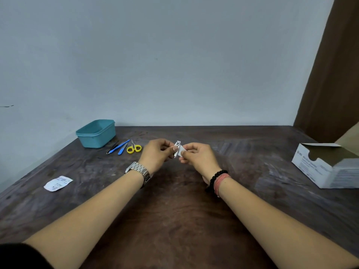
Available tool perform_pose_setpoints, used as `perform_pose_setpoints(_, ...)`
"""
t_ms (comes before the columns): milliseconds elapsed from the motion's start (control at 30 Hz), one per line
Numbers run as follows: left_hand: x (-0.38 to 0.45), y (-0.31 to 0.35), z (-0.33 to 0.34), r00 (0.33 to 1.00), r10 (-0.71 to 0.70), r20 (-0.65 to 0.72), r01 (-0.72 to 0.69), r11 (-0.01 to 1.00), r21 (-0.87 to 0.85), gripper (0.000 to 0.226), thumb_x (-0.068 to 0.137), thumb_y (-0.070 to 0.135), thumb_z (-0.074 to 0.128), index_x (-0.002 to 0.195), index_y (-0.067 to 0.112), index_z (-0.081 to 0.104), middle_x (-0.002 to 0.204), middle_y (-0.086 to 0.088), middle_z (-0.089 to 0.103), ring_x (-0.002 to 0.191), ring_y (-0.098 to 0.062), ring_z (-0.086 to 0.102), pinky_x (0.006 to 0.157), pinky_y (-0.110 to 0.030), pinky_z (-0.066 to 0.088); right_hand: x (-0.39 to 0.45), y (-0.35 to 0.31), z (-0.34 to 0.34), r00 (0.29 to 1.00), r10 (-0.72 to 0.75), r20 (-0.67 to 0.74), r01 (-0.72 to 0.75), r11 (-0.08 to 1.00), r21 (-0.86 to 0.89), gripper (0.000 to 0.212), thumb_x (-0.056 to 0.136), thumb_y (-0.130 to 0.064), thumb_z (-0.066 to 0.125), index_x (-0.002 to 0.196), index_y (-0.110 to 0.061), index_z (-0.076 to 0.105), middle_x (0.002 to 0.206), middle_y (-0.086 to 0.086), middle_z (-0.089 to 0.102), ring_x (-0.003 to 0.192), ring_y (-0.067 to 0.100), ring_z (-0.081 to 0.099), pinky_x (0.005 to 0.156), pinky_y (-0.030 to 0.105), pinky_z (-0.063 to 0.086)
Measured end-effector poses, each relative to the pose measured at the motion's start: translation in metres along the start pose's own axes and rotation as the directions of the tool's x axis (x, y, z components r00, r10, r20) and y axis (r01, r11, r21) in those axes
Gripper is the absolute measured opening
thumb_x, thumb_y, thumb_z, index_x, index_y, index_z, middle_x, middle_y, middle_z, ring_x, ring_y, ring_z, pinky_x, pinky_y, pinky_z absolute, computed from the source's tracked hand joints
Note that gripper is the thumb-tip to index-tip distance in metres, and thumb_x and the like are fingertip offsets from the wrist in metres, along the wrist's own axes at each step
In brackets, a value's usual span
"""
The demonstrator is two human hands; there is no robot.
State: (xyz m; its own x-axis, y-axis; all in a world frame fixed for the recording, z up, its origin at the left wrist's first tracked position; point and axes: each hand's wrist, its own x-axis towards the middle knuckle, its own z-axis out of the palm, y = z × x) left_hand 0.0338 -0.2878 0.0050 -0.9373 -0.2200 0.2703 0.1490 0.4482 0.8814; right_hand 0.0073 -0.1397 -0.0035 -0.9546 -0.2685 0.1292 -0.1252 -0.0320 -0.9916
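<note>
So, a small metal nail clipper (177,148) is held up above the middle of the desk (174,210), clear of the surface and roughly upright with a slight tilt. It's pinched at its lower half by the left hand (158,155), fingers curled in around it. A little white pad (182,151) is gripped by the right hand (197,158), fingers and thumb curled on it, and it's pressed against the right side of the clipper, so both hands are met right at the tool. A steel watch (138,171) is worn on the left wrist, and a black bead bracelet (215,179) with reddish thread bands on the right.

At the far left of the desk a teal plastic tub (96,133) is parked by the wall, open on top. Just beside it, toward the hands, a few tools are laid out in a row: dark tweezers (112,147), a blue-handled tool (123,147) and yellow-handled scissors (134,148). A torn white wrapper (57,183) is left flat near the left edge, well apart from the rest. At the right edge a white cardboard box (328,166) is set with its flap open.
</note>
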Motion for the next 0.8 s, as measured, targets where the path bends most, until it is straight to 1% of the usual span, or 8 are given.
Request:
perform_pose_setpoints(100,0.002,-0.006,0.004,0.999,-0.021,-0.033,0.017,0.993,-0.119,0.006,0.089,0.007,0.065,0.084,0.01,0.066,0.068,-0.007,0.067,0.053,-0.004,0.058,0.055,-0.016,0.047,0.002,-0.001,-0.002,1.0,0.014,0.006,-0.014,0.997,0.07,0.023,0.091,0.007,0.047,0.101,0.0,0.067,0.081,0.01,0.071,0.067,0.01,0.068,0.071,0.02,0.058)
perform_pose_setpoints(200,0.001,-0.011,0.007,0.999,-0.039,-0.038,0.03,0.977,-0.212,0.009,0.088,0.004,0.064,0.084,0.012,0.068,0.073,-0.008,0.069,0.061,-0.008,0.064,0.059,-0.016,0.05,0.003,0.001,-0.005,0.999,-0.002,0.037,-0.002,0.994,0.113,0.017,0.089,0.004,0.058,0.103,-0.001,0.067,0.085,0.013,0.071,0.071,0.012,0.067,0.075,0.022,0.058)
perform_pose_setpoints(333,-0.002,-0.012,0.012,1.0,-0.031,-0.004,0.028,0.955,-0.295,0.011,0.087,0.006,0.067,0.082,0.015,0.07,0.075,-0.007,0.071,0.067,-0.012,0.067,0.062,-0.019,0.053,0.005,0.005,-0.005,0.999,-0.016,0.035,0.013,0.996,0.083,0.017,0.086,-0.004,0.068,0.101,0.003,0.069,0.078,0.009,0.069,0.064,0.008,0.064,0.063,0.018,0.056)
perform_pose_setpoints(400,-0.003,-0.011,0.013,1.0,-0.014,-0.001,0.013,0.954,-0.301,0.009,0.086,0.007,0.068,0.083,0.015,0.071,0.077,-0.007,0.071,0.067,-0.01,0.066,0.063,-0.02,0.053,0.006,0.004,-0.007,1.0,-0.021,0.017,0.02,0.999,0.033,0.017,0.085,-0.007,0.07,0.099,0.002,0.07,0.076,0.009,0.069,0.063,0.008,0.063,0.059,0.017,0.053)
perform_pose_setpoints(533,-0.003,-0.013,0.015,0.999,0.017,-0.043,-0.027,0.966,-0.256,0.011,0.084,0.012,0.071,0.081,0.022,0.074,0.08,-0.009,0.073,0.07,-0.012,0.063,0.064,-0.024,0.05,0.006,0.006,-0.01,0.998,-0.053,0.018,0.055,0.995,-0.081,0.014,0.082,-0.009,0.073,0.094,-0.002,0.072,0.085,0.02,0.072,0.068,0.014,0.064,0.056,0.018,0.051)
perform_pose_setpoints(667,-0.005,-0.011,0.014,0.998,0.008,-0.066,-0.026,0.965,-0.262,0.015,0.084,0.017,0.071,0.076,0.029,0.075,0.078,-0.003,0.072,0.072,-0.011,0.061,0.06,-0.024,0.046,0.004,0.005,-0.007,0.997,-0.071,0.032,0.073,0.994,-0.084,0.004,0.083,-0.014,0.072,0.087,-0.012,0.071,0.082,0.017,0.072,0.069,0.015,0.065,0.056,0.018,0.051)
perform_pose_setpoints(700,-0.005,-0.01,0.014,0.998,0.014,-0.067,-0.031,0.967,-0.253,0.015,0.084,0.018,0.071,0.076,0.03,0.075,0.078,-0.001,0.072,0.072,-0.01,0.06,0.06,-0.024,0.045,0.004,0.005,-0.007,0.997,-0.074,0.031,0.076,0.994,-0.08,0.001,0.084,-0.013,0.072,0.085,-0.013,0.07,0.083,0.017,0.072,0.069,0.015,0.066,0.056,0.018,0.051)
perform_pose_setpoints(800,-0.006,-0.01,0.012,0.997,0.04,-0.063,-0.053,0.975,-0.215,0.017,0.083,0.018,0.072,0.076,0.034,0.075,0.077,0.004,0.072,0.072,-0.008,0.058,0.067,-0.027,0.043,0.005,0.006,-0.006,0.997,-0.074,0.035,0.077,0.991,-0.112,0.005,0.087,-0.012,0.069,0.082,-0.014,0.069,0.083,0.017,0.072,0.069,0.016,0.065,0.057,0.02,0.052)
